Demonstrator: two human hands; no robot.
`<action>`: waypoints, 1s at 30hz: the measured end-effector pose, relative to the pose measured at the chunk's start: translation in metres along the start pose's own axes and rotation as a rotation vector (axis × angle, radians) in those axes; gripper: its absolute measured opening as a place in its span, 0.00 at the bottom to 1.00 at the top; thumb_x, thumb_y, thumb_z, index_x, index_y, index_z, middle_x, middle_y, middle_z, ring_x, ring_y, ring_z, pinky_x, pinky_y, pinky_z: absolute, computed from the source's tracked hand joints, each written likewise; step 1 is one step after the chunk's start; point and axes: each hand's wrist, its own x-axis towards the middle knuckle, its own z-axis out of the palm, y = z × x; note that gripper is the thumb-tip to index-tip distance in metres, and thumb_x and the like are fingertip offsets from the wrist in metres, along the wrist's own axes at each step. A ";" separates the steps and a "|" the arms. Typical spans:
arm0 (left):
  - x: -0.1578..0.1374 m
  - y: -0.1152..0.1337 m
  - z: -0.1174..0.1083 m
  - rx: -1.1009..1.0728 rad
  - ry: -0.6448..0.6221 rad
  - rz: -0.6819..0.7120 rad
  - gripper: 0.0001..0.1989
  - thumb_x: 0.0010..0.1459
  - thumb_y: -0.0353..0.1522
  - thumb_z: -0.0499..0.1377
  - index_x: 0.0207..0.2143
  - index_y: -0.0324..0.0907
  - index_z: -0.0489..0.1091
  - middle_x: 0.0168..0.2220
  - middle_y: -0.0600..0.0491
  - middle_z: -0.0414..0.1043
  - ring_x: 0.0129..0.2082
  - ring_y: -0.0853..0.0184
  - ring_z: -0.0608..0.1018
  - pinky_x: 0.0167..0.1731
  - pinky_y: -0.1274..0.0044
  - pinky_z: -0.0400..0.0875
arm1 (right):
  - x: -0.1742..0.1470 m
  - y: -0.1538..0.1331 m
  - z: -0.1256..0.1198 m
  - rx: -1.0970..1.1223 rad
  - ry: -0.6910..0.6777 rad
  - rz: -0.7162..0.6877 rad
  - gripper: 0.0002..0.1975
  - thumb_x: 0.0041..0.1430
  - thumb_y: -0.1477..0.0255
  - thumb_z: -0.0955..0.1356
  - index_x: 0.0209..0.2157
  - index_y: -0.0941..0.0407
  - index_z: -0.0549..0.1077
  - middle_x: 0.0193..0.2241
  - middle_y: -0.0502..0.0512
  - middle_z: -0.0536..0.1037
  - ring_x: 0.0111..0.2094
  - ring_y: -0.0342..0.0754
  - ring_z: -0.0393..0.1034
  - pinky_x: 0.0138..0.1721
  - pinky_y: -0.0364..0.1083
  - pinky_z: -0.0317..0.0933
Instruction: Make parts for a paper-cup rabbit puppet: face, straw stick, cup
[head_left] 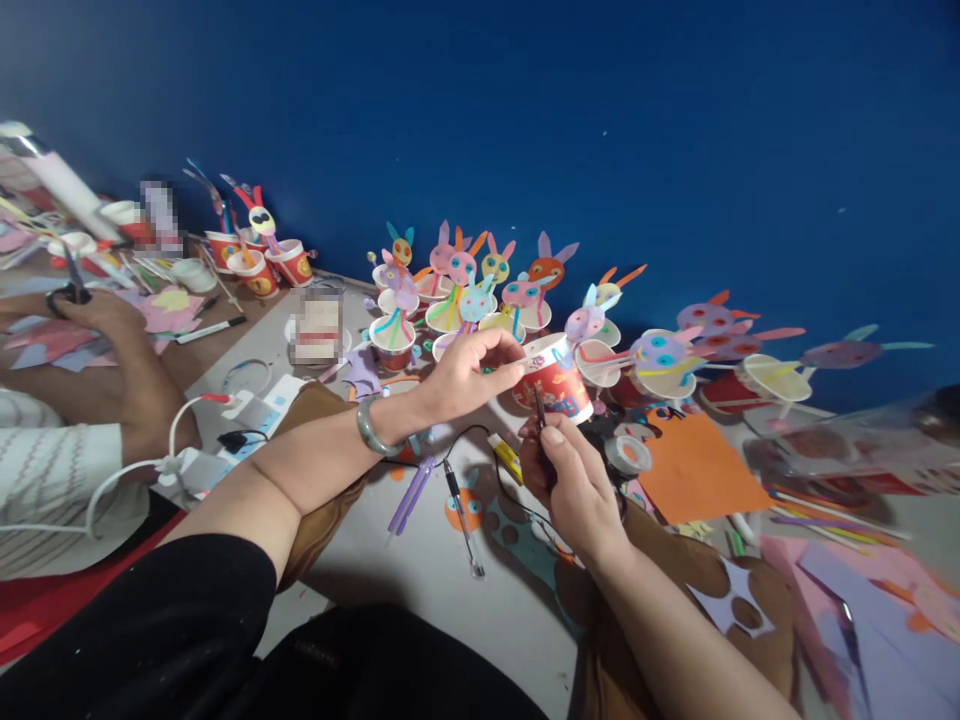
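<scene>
My left hand (476, 372) reaches across the table, thumb and fingers closed on the near side of a red-and-white patterned paper cup (564, 388), which is tipped on its side. My right hand (574, 475) grips a thin dark pointed tool (539, 403); its tip is at the cup's wall, but I cannot tell whether it pierces it or what kind of tool it is. Behind the cup stand several paper cups bearing paper rabbit heads, among them a purple one (584, 323). Below my hands lie a black pen (459, 505) and an orange paper face (463, 510).
Orange paper (701, 468) and a tape roll (628, 454) lie at right, near a plastic bag (855, 455). A power strip (262, 415) with white cables is at left. Further left, another person's hand (105, 318) holds scissors (71, 290). A blue wall (480, 120) closes the back.
</scene>
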 end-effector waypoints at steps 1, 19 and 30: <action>0.000 0.000 0.000 -0.010 0.000 0.000 0.08 0.58 0.36 0.64 0.34 0.41 0.69 0.32 0.54 0.74 0.31 0.71 0.74 0.33 0.77 0.71 | -0.001 0.001 0.002 0.037 -0.018 0.025 0.21 0.67 0.47 0.64 0.36 0.51 0.65 0.19 0.42 0.59 0.17 0.40 0.48 0.17 0.42 0.44; -0.014 -0.008 0.021 -0.108 0.003 -0.010 0.10 0.58 0.36 0.64 0.32 0.42 0.66 0.28 0.57 0.71 0.28 0.73 0.72 0.28 0.79 0.69 | -0.003 0.007 0.008 0.351 -0.032 0.090 0.23 0.65 0.46 0.67 0.36 0.52 0.67 0.17 0.42 0.64 0.14 0.37 0.49 0.14 0.39 0.43; -0.017 -0.005 0.022 -0.152 -0.036 -0.021 0.06 0.57 0.30 0.61 0.32 0.41 0.65 0.31 0.56 0.72 0.31 0.72 0.74 0.31 0.79 0.71 | -0.002 0.006 0.005 0.449 -0.057 0.118 0.22 0.64 0.47 0.69 0.35 0.53 0.68 0.16 0.42 0.64 0.13 0.37 0.48 0.14 0.39 0.41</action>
